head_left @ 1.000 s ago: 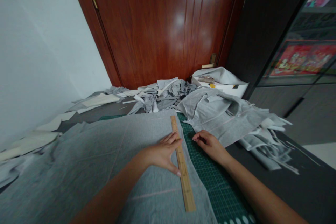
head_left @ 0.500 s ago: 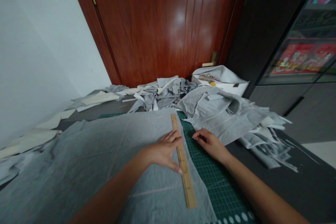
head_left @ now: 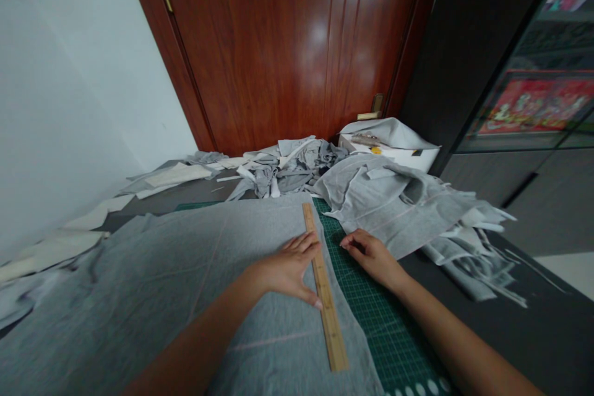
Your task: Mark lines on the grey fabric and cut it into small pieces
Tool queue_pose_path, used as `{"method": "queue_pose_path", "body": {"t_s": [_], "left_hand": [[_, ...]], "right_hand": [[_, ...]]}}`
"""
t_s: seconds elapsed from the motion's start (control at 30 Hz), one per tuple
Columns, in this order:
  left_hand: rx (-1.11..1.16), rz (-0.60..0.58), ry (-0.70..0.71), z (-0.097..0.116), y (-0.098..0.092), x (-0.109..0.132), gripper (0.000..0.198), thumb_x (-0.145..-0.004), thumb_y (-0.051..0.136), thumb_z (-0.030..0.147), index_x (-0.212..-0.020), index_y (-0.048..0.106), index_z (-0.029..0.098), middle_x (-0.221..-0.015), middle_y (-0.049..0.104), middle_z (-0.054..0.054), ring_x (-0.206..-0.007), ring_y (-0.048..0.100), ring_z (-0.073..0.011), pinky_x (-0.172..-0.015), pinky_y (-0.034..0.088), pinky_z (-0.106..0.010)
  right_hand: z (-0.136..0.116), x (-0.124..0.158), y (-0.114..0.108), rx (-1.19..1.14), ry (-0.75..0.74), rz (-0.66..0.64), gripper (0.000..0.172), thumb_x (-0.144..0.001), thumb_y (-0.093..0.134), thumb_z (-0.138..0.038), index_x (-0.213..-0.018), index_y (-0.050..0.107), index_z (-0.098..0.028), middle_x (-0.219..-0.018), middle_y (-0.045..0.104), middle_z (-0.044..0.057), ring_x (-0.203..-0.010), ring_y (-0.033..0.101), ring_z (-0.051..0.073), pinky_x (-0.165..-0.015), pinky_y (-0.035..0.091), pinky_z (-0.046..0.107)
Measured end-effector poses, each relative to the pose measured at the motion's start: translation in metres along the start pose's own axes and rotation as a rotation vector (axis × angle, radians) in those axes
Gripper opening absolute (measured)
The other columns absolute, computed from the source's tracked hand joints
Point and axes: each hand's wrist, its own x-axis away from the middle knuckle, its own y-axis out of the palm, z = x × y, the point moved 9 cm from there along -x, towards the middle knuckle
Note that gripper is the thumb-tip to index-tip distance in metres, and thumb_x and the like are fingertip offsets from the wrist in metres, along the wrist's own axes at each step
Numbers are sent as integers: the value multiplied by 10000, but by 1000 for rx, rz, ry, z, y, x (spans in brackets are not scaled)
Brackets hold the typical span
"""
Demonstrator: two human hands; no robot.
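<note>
Through the head camera I have a narrow, straight strip of yellowish wood, a ruler [head_left: 330, 318], lying lengthwise near the right edge of a broad sheet of grey fabric [head_left: 153, 284] with faint pinkish lines. My left hand [head_left: 290, 269] is spread open over the ruler, fingers flat across its middle and thumb stretched toward its near end, against its left edge.

To the right of the ruler, past the fabric's wavy edge, a green cutting mat with a pale grid [head_left: 371, 309] shows on the dark surface [head_left: 533, 334]. My right hand [head_left: 374, 257] sits over this mat, apart from the ruler, its fingers curled in toward the thumb; from this angle I cannot tell whether they pinch anything small.

Farther right of the ruler, a loose heap of light grey cloth pieces [head_left: 394, 204] overlaps the mat's edge. Beyond the ruler's far end lies a tangle of grey and white fabric scraps [head_left: 292, 167], with a white box [head_left: 408, 158] to its right and a glossy reddish-brown wooden door [head_left: 260, 43] behind. Well left of the ruler, flat cream-coloured pieces [head_left: 55, 247] lie along the white wall [head_left: 69, 86].
</note>
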Motion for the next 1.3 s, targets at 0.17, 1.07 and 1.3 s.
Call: {"method": "queue_pose_path", "body": {"t_s": [0.17, 1.07, 1.3], "left_hand": [[-9, 3, 6, 1, -1, 0, 1173, -633, 615, 771, -1484, 167, 100, -1571, 48, -209, -1445, 34, -335, -1157, 126, -455], [-123, 353, -102, -23, -9, -12, 764, -873, 524, 574, -1437, 287, 116, -1534, 250, -195, -1427, 200, -291, -1140, 209, -457], [-177, 343, -104, -23, -7, -14, 761, -893, 459, 603, -1433, 317, 85, -1523, 283, -189, -1428, 205, -274, -1156, 164, -425]], "right_hand": [[-1, 0, 0, -1, 4, 0, 145, -856, 500, -206, -833, 644, -212, -808, 639, 38, -803, 599, 189, -792, 466, 332], [-9, -8, 1, -2, 1, 101, 189, -881, 496, -301, -877, 652, -195, -861, 648, 49, -807, 602, 181, -745, 461, 301], [-4, -74, 27, -70, 105, 126, 174, -844, 514, -282, -939, 622, -184, -830, 665, 23, -680, 621, 152, -654, 513, 274]]}}
